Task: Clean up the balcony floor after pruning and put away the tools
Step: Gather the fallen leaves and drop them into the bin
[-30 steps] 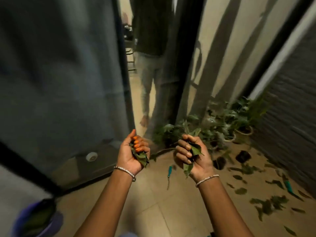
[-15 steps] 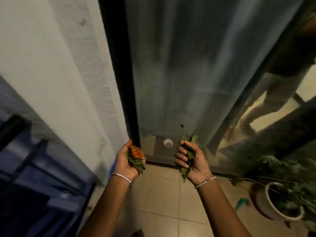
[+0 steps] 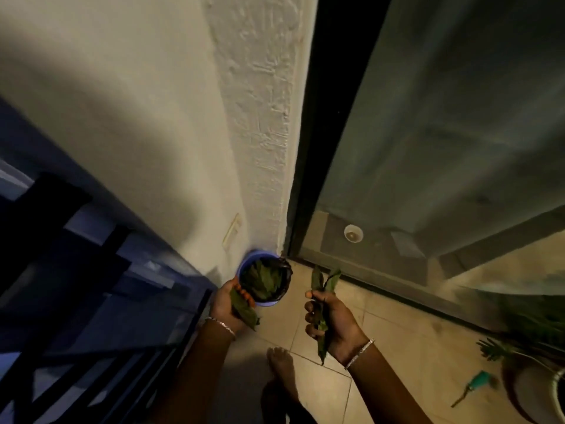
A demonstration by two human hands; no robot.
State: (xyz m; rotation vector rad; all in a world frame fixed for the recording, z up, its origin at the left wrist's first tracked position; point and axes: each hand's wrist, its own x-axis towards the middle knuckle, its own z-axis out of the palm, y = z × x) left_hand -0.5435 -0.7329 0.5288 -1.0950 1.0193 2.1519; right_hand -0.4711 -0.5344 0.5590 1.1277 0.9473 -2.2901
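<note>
Just below centre, the left hand (image 3: pixel 227 304) curls its fingers round a wad of leaves (image 3: pixel 243 311) at the near rim of the blue bin (image 3: pixel 244 265). The bin stands in the corner where wall meets dark door frame and holds leaves inside a black liner. Right of it, the right hand (image 3: pixel 333 322) grips a leafy sprig (image 3: pixel 324 281), fingers closed round the stems. A green-handled tool (image 3: pixel 477 385) lies on the tiled floor (image 3: pixel 397 347) at lower right

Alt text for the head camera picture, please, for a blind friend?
The left hand and right hand each grip green leaf cuttings near a small round blue bin already holding leaves. A green-handled tool lies on the floor.
</note>
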